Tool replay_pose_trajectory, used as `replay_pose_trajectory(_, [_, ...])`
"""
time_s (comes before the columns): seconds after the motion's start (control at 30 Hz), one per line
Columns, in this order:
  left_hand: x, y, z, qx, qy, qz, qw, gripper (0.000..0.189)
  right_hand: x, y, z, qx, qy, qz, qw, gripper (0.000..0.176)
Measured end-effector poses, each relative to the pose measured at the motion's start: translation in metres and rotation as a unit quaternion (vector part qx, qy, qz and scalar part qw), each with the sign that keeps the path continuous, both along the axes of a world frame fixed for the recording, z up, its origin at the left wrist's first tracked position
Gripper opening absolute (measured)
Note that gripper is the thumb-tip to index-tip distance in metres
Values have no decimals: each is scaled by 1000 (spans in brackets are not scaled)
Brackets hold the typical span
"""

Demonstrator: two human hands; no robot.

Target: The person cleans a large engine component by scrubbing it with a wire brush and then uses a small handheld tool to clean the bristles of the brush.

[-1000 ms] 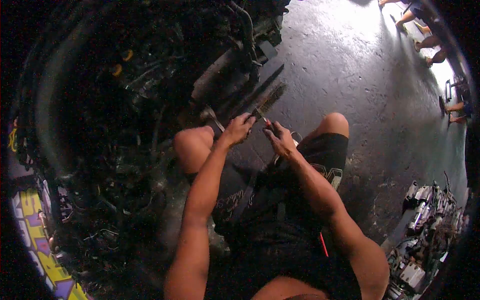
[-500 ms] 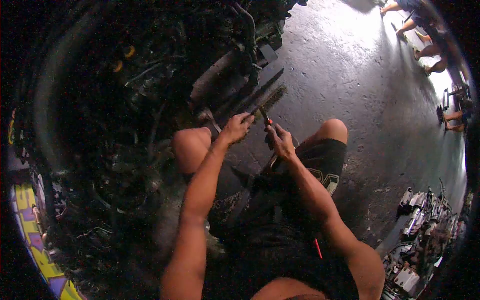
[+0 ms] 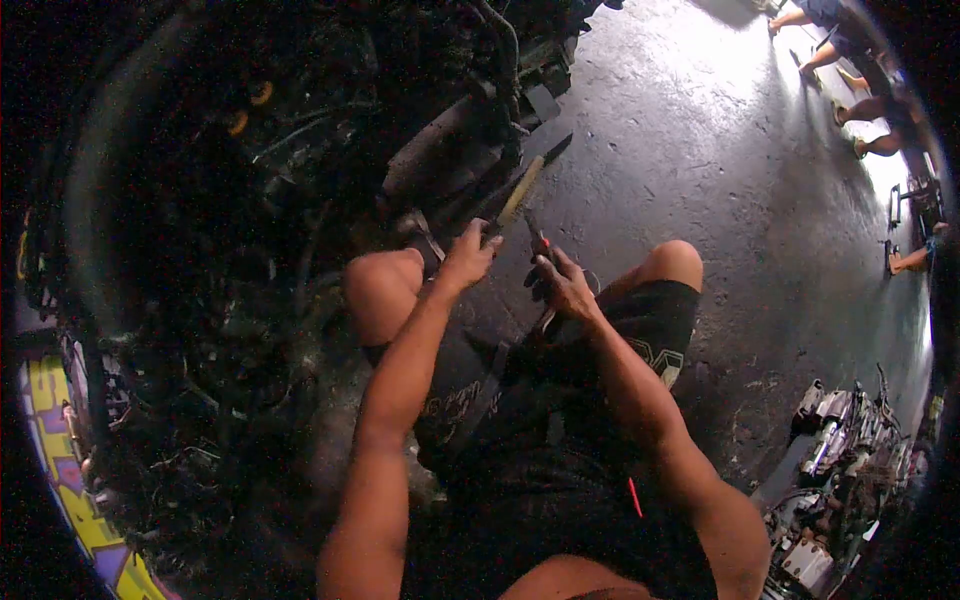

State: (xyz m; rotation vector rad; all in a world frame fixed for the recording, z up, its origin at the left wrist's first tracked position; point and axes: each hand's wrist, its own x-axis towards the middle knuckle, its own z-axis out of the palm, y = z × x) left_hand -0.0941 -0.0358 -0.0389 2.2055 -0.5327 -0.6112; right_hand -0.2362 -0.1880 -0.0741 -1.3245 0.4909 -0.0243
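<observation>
My left hand [image 3: 470, 256] is closed round the near end of a long, narrow brush [image 3: 521, 190], whose yellowish side faces up as it slants away to the upper right. To its right, my right hand [image 3: 566, 287] grips a slim dark-tipped hand tool with a red band [image 3: 541, 243]. The tool's tip points up towards the brush, with a small gap between them. Both hands are between my bent knees, above the dark floor. Behind the brush, a dark flat strip [image 3: 558, 148] sticks out beside the machinery.
Dark, greasy machinery [image 3: 440, 150] with hoses fills the left side, close to my left knee. Grey floor [image 3: 720, 190] stretches to the right. Metal parts [image 3: 840, 450] are heaped at lower right. Several people's legs [image 3: 868, 125] show at upper right. A colourful banner [image 3: 75, 490] is at lower left.
The brush has turned in my left hand: its bristles showed before, now its yellowish side does. The tool in my right hand has come away from the brush, slightly down and right.
</observation>
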Motion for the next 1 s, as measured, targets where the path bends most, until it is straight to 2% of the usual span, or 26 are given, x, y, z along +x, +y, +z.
replay_pose_trajectory(0.03, [-2, -2, 2, 4, -52, -21, 998, 36, 2, 3, -14, 50, 22, -1, 998, 28])
replay_pose_trajectory(0.07, [-2, -5, 4, 2, -53, -21, 998, 36, 4, 4, -27, 99, 44, -2, 994, 29])
replay_pose_trajectory(0.17, [-5, -8, 10, -17, -68, -32, 997, 36, 7, 5, -6, 146, 25, -33, 988, 32])
replay_pose_trajectory(0.23, [0, -7, -7, -23, -120, -8, 992, 36, 9, 3, 1, 133, 59, -40, 989, 31])
replay_pose_trajectory(0.3, [8, -5, -17, -55, -104, 12, 993, 38, 11, -3, 1, 118, 86, -49, 988, 31])
replay_pose_trajectory(0.33, [11, -4, -19, -84, -88, 31, 992, 40, 9, -8, -1, 78, 147, -37, 985, 30])
replay_pose_trajectory(0.37, [12, -2, -22, -82, -89, 30, 992, 40, 8, -9, -4, 40, 207, -25, 977, 29])
replay_pose_trajectory(0.4, [12, 1, -17, -63, -102, 33, 992, 41, 7, -6, -9, 45, 206, -27, 977, 29])
replay_pose_trajectory(0.47, [12, 2, -7, -47, -116, 33, 992, 42, 10, -4, -16, 99, 3, -105, 990, 26])
replay_pose_trajectory(0.5, [9, 2, -2, -38, -110, 41, 992, 41, 12, -6, -28, 123, -43, -82, 988, 25])
replay_pose_trajectory(0.57, [3, 0, 1, -30, -99, 59, 993, 40, 8, -2, 5, 159, -31, -76, 984, 22])
replay_pose_trajectory(0.63, [3, -1, 4, -33, -72, 3, 997, 38, 5, 3, 10, 200, -19, -75, 977, 19])
replay_pose_trajectory(0.73, [0, -8, 12, -42, -71, -12, 996, 37, 10, -8, -38, 175, -38, -17, 984, 18])
replay_pose_trajectory(0.77, [1, -11, 9, -44, -72, -10, 996, 37, 11, -12, -71, 167, 26, -37, 985, 19])
replay_pose_trajectory(0.8, [4, -12, 3, -93, -104, 7, 990, 36, 12, -14, -88, 159, 89, -56, 982, 20])
replay_pose_trajectory(0.83, [5, -11, 4, -139, -136, 25, 981, 36, 11, -12, -69, 161, 89, -53, 982, 20])
replay_pose_trajectory(0.9, [2, -8, 17, -116, -159, 37, 980, 36, 9, -8, -24, 93, 77, -90, 988, 20])
replay_pose_trajectory(0.93, [3, -9, 26, -97, -180, 48, 978, 37, 10, -6, -7, 94, 72, -88, 989, 20])
replay_pose_trajectory(0.97, [6, -8, 28, -97, -184, 51, 977, 37, 10, -4, 6, 104, 15, -96, 990, 19])
replay_pose_trajectory(1.0, [7, -6, 27, -82, -138, 43, 986, 36, 9, -2, 11, 114, -36, -101, 988, 18])
